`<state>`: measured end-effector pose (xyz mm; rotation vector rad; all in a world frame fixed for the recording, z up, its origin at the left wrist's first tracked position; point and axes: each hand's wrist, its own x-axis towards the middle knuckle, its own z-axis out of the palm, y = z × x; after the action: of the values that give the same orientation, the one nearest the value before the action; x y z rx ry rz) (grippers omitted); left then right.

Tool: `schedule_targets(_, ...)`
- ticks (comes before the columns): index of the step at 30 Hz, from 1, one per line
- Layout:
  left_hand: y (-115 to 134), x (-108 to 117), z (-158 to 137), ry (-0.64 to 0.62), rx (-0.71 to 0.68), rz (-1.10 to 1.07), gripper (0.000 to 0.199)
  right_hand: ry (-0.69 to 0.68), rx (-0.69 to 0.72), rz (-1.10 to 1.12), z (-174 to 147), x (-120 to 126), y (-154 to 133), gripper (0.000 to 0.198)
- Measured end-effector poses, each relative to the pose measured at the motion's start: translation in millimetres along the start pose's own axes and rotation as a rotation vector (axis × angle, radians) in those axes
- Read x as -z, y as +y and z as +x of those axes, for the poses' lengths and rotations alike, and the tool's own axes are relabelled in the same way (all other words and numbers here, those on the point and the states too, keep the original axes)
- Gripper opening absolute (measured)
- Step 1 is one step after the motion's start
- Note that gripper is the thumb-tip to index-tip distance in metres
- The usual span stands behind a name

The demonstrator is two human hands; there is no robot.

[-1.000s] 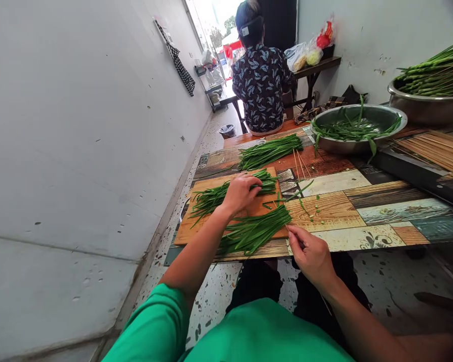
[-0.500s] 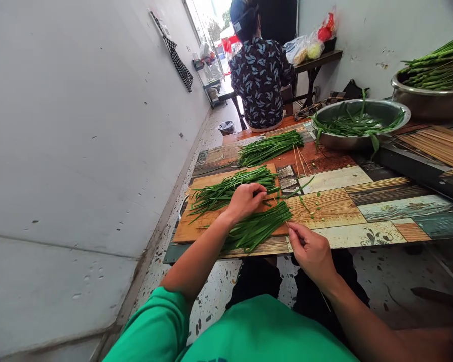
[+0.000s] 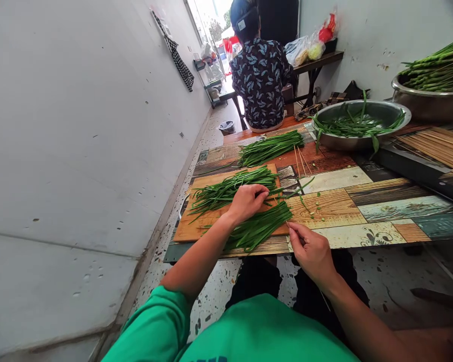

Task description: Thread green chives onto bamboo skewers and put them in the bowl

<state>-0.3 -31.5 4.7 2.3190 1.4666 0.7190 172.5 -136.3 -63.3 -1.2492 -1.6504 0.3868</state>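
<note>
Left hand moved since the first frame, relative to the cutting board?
Yes. Against the cutting board, the left hand has shifted toward the wearer and slightly right, nearer the front bundle of green stalks.

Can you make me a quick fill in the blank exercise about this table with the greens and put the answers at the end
The hand over the board is the ____ one. The right hand is to the ____ of the nearest greens. The person's sleeve is ____. The nearer metal bowl is one of ____ in view.

Missing words: left; right; green; two.
</note>
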Motion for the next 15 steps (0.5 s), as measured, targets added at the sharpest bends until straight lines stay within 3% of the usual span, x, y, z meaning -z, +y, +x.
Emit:
schedule_targets(7, 0.9, -0.5, 1.8, -0.024, 0.066, -0.051, 0.014, 0.003, -0.014, -0.003, -0.8, 1.0, -1.0, 0.021)
schedule_targets(15, 1.1, -4.5, 1.2, 0.049, 0.123, -0.052, 0.012, 0.009, -0.012, 0.003, 0.1, 1.1, -2.1, 0.021)
